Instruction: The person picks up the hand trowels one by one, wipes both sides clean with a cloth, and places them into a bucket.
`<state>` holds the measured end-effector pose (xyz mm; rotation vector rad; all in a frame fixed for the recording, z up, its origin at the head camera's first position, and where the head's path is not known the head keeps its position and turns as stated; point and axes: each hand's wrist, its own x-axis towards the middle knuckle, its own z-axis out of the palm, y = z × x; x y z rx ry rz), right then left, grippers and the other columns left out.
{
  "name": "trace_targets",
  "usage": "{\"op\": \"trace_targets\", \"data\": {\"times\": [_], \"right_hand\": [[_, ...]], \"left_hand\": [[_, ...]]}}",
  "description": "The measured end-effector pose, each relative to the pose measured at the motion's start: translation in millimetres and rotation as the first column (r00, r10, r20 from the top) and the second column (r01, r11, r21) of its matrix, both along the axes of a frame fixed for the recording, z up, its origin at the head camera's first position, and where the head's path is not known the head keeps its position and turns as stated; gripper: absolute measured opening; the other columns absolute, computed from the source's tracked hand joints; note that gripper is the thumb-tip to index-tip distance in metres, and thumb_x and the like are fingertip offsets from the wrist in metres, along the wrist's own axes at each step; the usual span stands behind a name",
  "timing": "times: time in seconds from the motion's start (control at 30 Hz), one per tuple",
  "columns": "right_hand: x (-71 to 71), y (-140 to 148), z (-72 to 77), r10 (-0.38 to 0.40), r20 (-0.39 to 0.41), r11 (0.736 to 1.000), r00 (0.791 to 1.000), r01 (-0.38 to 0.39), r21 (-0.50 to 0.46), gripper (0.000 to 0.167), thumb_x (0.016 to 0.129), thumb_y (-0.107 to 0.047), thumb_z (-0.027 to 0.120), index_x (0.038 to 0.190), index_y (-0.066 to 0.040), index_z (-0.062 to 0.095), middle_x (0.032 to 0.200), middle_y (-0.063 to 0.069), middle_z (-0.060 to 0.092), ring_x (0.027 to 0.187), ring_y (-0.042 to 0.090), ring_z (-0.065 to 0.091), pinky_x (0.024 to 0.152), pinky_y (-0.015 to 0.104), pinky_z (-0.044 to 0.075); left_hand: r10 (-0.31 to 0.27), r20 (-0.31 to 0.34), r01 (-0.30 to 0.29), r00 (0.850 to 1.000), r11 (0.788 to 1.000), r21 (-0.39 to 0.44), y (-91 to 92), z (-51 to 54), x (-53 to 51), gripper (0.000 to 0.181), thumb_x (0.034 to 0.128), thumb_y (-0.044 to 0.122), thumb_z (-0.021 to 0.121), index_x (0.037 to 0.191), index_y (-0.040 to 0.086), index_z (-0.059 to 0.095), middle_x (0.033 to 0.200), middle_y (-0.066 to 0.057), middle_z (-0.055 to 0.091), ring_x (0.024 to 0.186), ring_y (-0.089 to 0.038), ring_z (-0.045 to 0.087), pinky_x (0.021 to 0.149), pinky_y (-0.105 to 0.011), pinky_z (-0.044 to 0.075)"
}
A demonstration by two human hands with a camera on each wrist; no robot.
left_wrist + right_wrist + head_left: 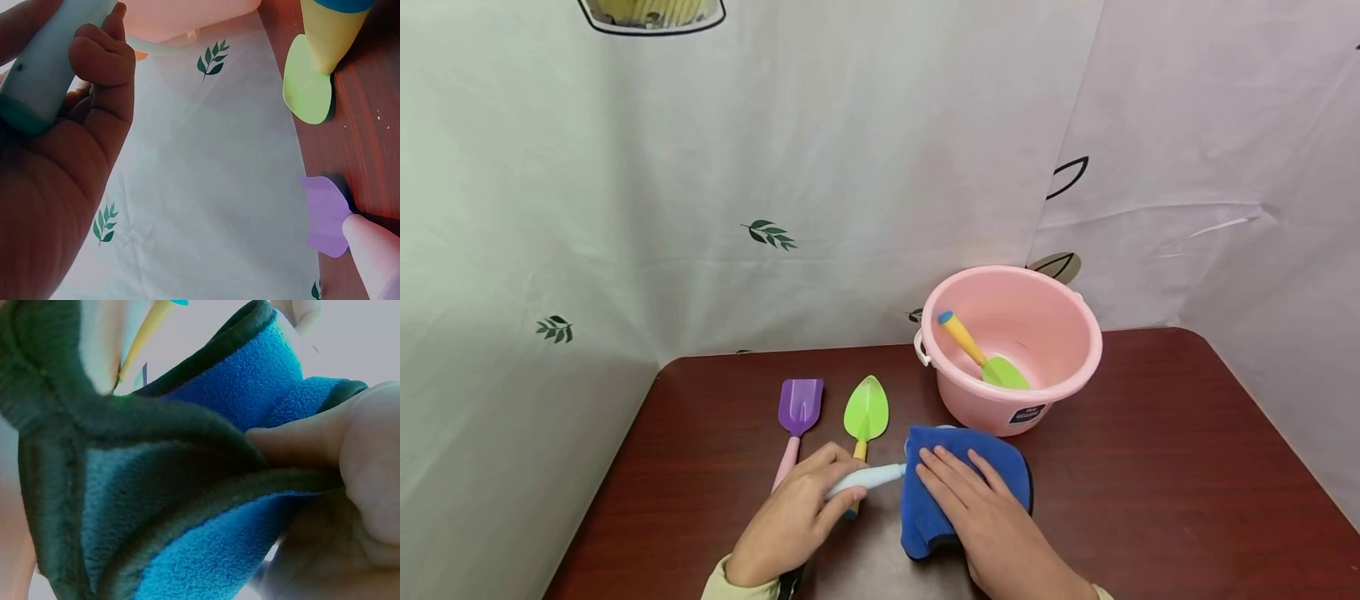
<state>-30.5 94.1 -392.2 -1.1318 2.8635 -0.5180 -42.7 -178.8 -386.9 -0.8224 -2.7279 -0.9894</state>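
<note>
A dark label [1027, 414] with pale lettering sits on the wall of the pink bucket [964, 402], but the print is too small to read. The left hand [793, 518] has its fingers and thumb wrapped round the pale blue handle [871, 477] of a tool, in front of the bucket; the tool's head lies beyond the grip, mostly hidden by a blue cloth [1007, 471], with only a pale sliver showing past the far edge. The right hand [988, 521] squeezes that cloth — fingers laid along its top, thumb on the other side. The head view hides this thumb; the right wrist view shows it pressed against the cloth's folds and black edging [181, 419]. The left wrist view alone shows the handle's greenish butt end [26, 115] near the palm. On the reddish-brown table [1165, 433], a purple shovel [798, 412] and a green trowel [867, 412] lie side by side near the left hand; another green trowel [978, 352], with a yellow handle, leans inside the bucket.
</note>
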Motion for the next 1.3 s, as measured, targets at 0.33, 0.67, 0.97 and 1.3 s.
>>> {"op": "trace_targets", "data": {"times": [0.33, 0.67, 0.97, 1.3], "right_hand": [[-0.5, -0.5, -0.4, -0.003, 0.023, 1.0, 1.0, 0.002, 0.005, 0.061, 0.095, -0.004, 0.059, 0.153, -0.011, 0.041, 0.161, 0.002, 0.035, 0.149, 0.024, 0.029, 0.115, 0.057, 0.027], [-0.4, -0.4, 0.6, 0.0, 0.052, 1.0, 0.999, -0.001, 0.012, 0.063, 0.095, -0.004, 0.061, 0.154, -0.011, 0.041, 0.161, 0.002, 0.034, 0.149, 0.024, 0.029, 0.115, 0.058, 0.027], [-1.5, 1.4, 1.2, -0.02, 0.036, 1.0, 0.999, 0.019, 0.02, 0.059, 0.096, -0.001, 0.058, 0.153, -0.012, 0.043, 0.16, 0.001, 0.036, 0.148, 0.023, 0.03, 0.115, 0.057, 0.028], [-4.1, 3.1, 1.8, -0.049, 0.058, 0.999, 0.997, 0.047, 0.024, 0.057, 0.096, 0.001, 0.056, 0.151, -0.012, 0.046, 0.158, 0.001, 0.039, 0.148, 0.024, 0.031, 0.115, 0.056, 0.028]], "left_hand": [[0.003, 0.01, -0.003, 1.0, 1.0, -0.008, -1.0, 0.6, -0.2, 0.017, 0.0962, 0.02, 0.069, 0.113, 0.019, 0.071, 0.1, 0.019, 0.053, 0.084, 0.002, 0.051, 0.075, -0.022, 0.046], [0.025, 0.017, -0.024, 1.0, 0.999, -0.026, -1.5, 2.0, 1.5, 0.016, 0.0984, 0.028, 0.066, 0.112, 0.021, 0.072, 0.1, 0.02, 0.053, 0.085, 0.003, 0.051, 0.081, -0.028, 0.044], [0.039, 0.048, -0.039, 0.998, 0.999, -0.009, -2.3, 2.9, -0.5, 0.016, 0.0972, 0.026, 0.068, 0.112, 0.022, 0.072, 0.1, 0.022, 0.053, 0.086, 0.004, 0.05, 0.097, -0.052, 0.033], [0.021, 0.009, -0.021, 1.0, 1.0, 0.003, -6.0, 1.7, -2.0, 0.014, 0.0993, 0.029, 0.065, 0.111, 0.024, 0.071, 0.101, 0.022, 0.053, 0.086, 0.004, 0.051, 0.096, -0.057, 0.033]]}}
